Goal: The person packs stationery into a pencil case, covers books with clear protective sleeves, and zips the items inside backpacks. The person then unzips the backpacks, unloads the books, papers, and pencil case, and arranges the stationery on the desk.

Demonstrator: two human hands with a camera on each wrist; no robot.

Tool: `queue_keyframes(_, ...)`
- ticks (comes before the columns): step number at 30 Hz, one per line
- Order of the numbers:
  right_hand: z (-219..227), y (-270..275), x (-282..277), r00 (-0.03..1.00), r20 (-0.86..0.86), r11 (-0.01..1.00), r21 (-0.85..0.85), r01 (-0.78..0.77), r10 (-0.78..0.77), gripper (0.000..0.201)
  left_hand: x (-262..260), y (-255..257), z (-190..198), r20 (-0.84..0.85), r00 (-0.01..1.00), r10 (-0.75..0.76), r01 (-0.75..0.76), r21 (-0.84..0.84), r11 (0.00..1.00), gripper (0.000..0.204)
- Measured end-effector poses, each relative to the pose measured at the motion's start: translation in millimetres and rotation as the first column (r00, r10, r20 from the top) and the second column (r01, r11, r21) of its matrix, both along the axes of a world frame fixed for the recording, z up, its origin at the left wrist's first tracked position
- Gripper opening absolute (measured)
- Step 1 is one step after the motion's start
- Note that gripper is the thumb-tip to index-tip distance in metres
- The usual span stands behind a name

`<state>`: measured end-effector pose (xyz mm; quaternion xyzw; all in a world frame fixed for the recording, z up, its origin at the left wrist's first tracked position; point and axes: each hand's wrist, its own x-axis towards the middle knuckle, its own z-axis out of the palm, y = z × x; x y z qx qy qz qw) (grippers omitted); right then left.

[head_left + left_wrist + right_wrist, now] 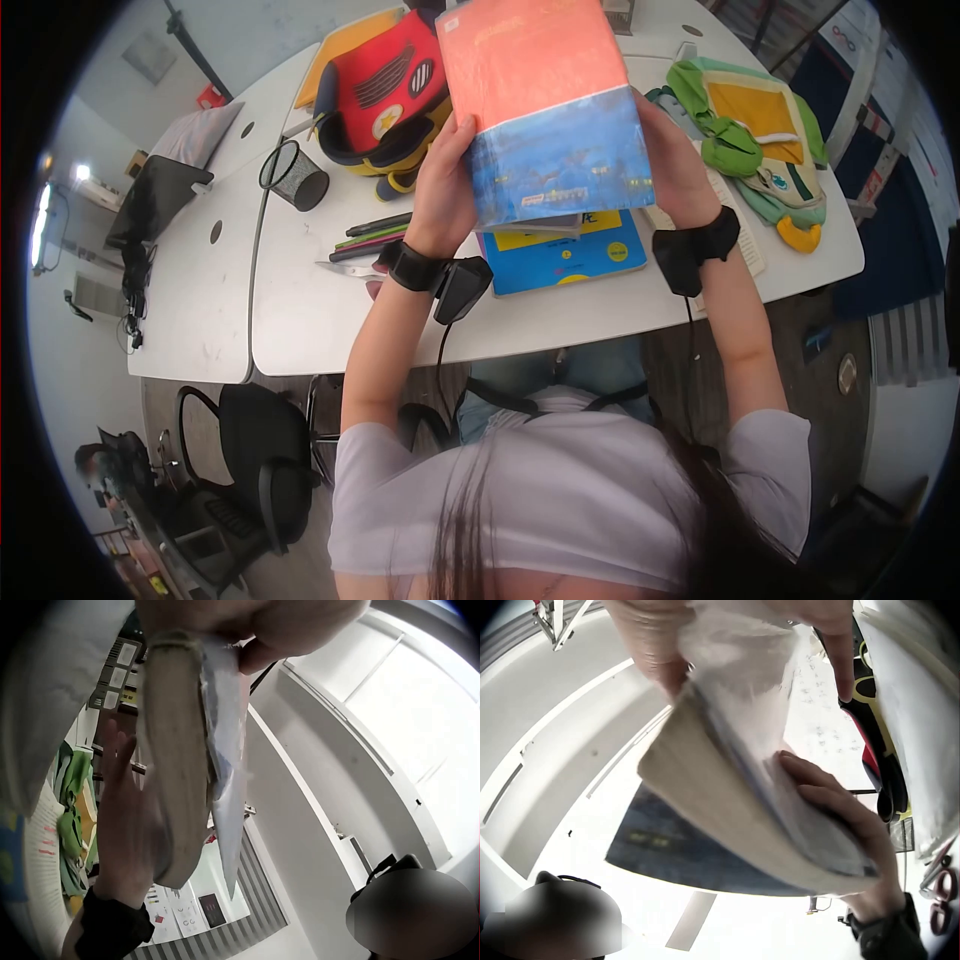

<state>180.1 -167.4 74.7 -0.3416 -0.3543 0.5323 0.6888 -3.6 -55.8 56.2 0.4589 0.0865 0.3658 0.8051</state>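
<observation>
A thick book (556, 120) with an orange and blue cover is held up above the table, facing me. My left hand (446, 198) grips its left side, the thumb lying on the front cover. At the right edge my right hand (680, 165) holds the book, its fingers mostly hidden behind it. The page block (176, 757) shows edge-on in the left wrist view, a cover flap standing a little away from it. From the right wrist, a shiny clear-looking sheet (742, 682) covers the back. Below lies a blue and yellow book (570, 262).
Pens (372, 238) and scissors (345, 270) lie left of the books. A mesh pen cup (296, 178) and a red car-shaped bag (385, 90) stand farther back. A green and yellow backpack (760, 120) rests at the right. An office chair (265, 460) stands at lower left.
</observation>
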Motion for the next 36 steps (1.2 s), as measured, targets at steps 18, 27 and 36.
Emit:
queue_keyframes(18,29.9,53.3,-31.2,0.631,0.761,0.988,0.137,0.067,-0.149,0.057,-16.5,-2.3,43.8,-0.231,0.970,0.070,0.056,0.498,0.865,0.065)
queue_keyframes(27,40.9,63.4,-22.1,0.559,0.829,0.996,-0.073,0.046,0.035,0.045,-17.2,-8.3,55.5,-0.276,0.961,0.030,0.060,0.311,0.949,0.062)
queue_keyframes(36,34.1,56.9,-11.6,0.770,0.625,0.992,-0.079,-0.095,0.124,0.040,-24.0,5.5,43.9,-0.163,0.983,0.087,-0.006,0.446,0.895,0.071)
